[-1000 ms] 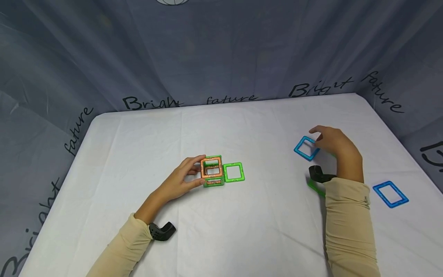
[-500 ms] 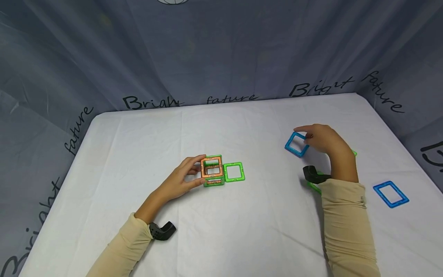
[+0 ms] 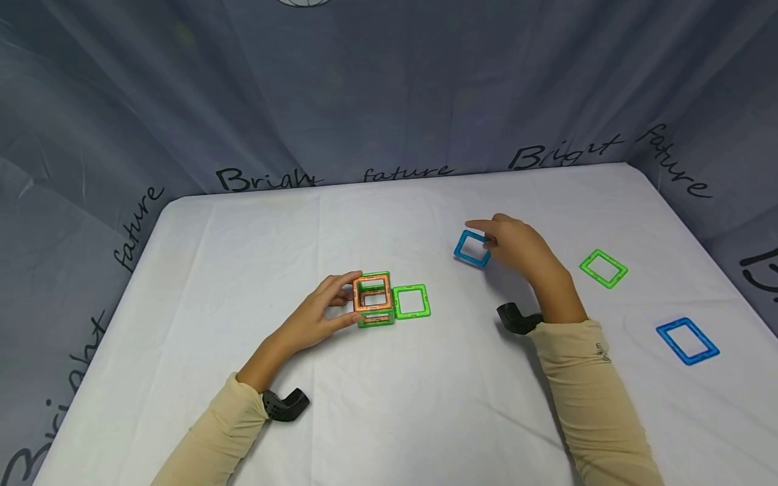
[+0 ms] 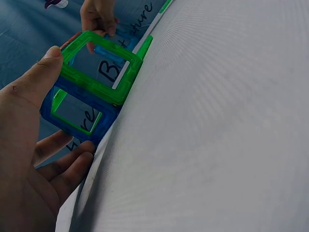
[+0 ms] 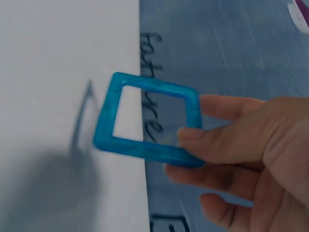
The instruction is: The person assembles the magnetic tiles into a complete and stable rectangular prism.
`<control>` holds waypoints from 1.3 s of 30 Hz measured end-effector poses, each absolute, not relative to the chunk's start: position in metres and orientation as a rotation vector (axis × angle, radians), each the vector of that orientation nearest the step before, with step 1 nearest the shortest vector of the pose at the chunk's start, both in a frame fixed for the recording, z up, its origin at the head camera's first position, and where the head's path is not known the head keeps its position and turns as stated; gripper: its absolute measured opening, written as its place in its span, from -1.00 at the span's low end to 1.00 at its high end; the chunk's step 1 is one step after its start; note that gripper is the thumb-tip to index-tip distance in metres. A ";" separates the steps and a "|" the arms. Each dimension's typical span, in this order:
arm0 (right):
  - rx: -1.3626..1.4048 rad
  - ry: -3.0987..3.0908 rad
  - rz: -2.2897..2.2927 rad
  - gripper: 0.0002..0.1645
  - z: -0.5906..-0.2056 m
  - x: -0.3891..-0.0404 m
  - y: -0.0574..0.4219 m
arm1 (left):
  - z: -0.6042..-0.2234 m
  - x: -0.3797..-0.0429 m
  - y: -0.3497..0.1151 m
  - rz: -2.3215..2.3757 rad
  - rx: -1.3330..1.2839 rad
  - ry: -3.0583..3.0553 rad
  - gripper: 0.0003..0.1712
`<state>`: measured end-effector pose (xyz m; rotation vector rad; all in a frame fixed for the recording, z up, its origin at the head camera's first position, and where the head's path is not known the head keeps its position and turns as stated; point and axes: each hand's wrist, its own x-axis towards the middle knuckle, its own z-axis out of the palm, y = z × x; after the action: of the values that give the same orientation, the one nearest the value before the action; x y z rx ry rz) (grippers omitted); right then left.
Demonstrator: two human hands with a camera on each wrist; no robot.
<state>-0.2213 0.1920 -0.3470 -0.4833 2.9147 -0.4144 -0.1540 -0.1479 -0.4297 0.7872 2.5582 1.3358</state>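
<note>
In the head view my left hand [image 3: 313,317] grips the left side of a small cube of magnetic tiles [image 3: 373,308], index finger at its far edge and thumb at its near edge. The cube has an orange frame on top; green and blue sides show in the left wrist view. Beside it on the right lies a flat green magnetic tile [image 3: 412,315]. Farther right, my right hand [image 3: 516,246] pinches a blue square magnetic tile [image 5: 145,149] by one corner between thumb and fingers, tilted above the white cloth, with its shadow falling to the side.
On the right of the white tablecloth [image 3: 389,405] lie a loose green tile [image 3: 595,276] and a larger-looking blue tile [image 3: 673,346]. A grey curtain [image 3: 389,88] with handwriting stands behind the table.
My right hand has carried the blue tile left toward the cube, uncovering a green tile on the right. Another green piece is now hidden by the right sleeve. The left hand stays still.
</note>
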 end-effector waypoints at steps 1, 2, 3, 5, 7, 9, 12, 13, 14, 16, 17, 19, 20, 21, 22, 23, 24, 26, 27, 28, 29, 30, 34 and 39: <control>-0.511 2.930 -0.417 -0.45 -0.348 -0.220 0.188 | -0.430 -0.154 -0.148 1.334 0.788 2.558 -0.20; -0.535 2.946 -0.420 -0.47 -0.349 -0.219 0.184 | -0.430 -0.154 -0.148 1.333 0.789 2.558 -0.20; -0.553 2.961 -0.424 -0.48 -0.350 -0.218 0.180 | -0.430 -0.154 -0.148 1.334 0.790 2.558 -0.20; -0.597 2.993 -0.407 -0.50 -0.351 -0.216 0.172 | -0.429 -0.154 -0.148 1.334 0.791 2.558 -0.20; -0.625 3.020 -0.394 -0.50 -0.353 -0.215 0.166 | -0.429 -0.154 -0.148 1.333 0.791 2.560 -0.20; -0.658 3.041 -0.383 -0.49 -0.355 -0.213 0.160 | -0.429 -0.154 -0.148 1.332 0.788 2.560 -0.20; -0.701 3.060 -0.387 -0.47 -0.357 -0.210 0.152 | -0.429 -0.154 -0.148 1.327 0.788 2.564 -0.20; -0.718 3.067 -0.392 -0.47 -0.358 -0.209 0.150 | -0.429 -0.154 -0.148 1.326 0.787 2.564 -0.20; -0.738 3.075 -0.396 -0.47 -0.359 -0.208 0.147 | -0.429 -0.154 -0.148 1.327 0.785 2.563 -0.20; -0.785 3.086 -0.400 -0.47 -0.361 -0.206 0.143 | -0.429 -0.154 -0.148 1.327 0.788 2.562 -0.20; -0.815 3.091 -0.400 -0.48 -0.362 -0.205 0.141 | -0.429 -0.155 -0.148 1.330 0.785 2.560 -0.20; -0.884 3.101 -0.405 -0.48 -0.364 -0.204 0.137 | -0.429 -0.155 -0.148 1.333 0.782 2.559 -0.21; -0.918 3.104 -0.405 -0.49 -0.366 -0.204 0.135 | -0.429 -0.155 -0.148 1.335 0.783 2.559 -0.21; -0.952 3.108 -0.406 -0.49 -0.367 -0.203 0.133 | -0.429 -0.155 -0.148 1.337 0.786 2.560 -0.21; -0.982 3.110 -0.409 -0.49 -0.368 -0.203 0.131 | -0.429 -0.154 -0.148 1.339 0.787 2.560 -0.21; -1.006 3.112 -0.410 -0.49 -0.369 -0.202 0.129 | -0.429 -0.154 -0.147 1.340 0.787 2.561 -0.21; -1.024 3.112 -0.408 -0.49 -0.370 -0.202 0.127 | -0.429 -0.154 -0.148 1.339 0.789 2.563 -0.21; -1.053 3.114 -0.395 -0.48 -0.372 -0.200 0.123 | -0.429 -0.154 -0.147 1.338 0.790 2.565 -0.21; -1.063 3.113 -0.386 -0.48 -0.373 -0.200 0.122 | -0.429 -0.154 -0.147 1.338 0.788 2.565 -0.20; -1.075 3.113 -0.369 -0.47 -0.373 -0.199 0.120 | -0.429 -0.154 -0.147 1.336 0.784 2.566 -0.20; -1.088 3.114 -0.349 -0.47 -0.374 -0.198 0.118 | -0.429 -0.154 -0.147 1.333 0.783 2.568 -0.20; -1.105 3.115 -0.326 -0.47 -0.375 -0.198 0.117 | -0.429 -0.155 -0.147 1.331 0.784 2.568 -0.20; -1.168 3.127 -0.249 -0.48 -0.376 -0.195 0.112 | -0.430 -0.155 -0.148 1.329 0.785 2.568 -0.20; -1.171 3.120 -0.238 -0.49 -0.376 -0.194 0.110 | -0.431 -0.155 -0.148 1.333 0.785 2.566 -0.21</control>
<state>-0.1939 0.1103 -0.3764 -1.1708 3.1200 -0.2379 -0.1550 -0.1476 -0.4312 0.7855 2.5661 1.3334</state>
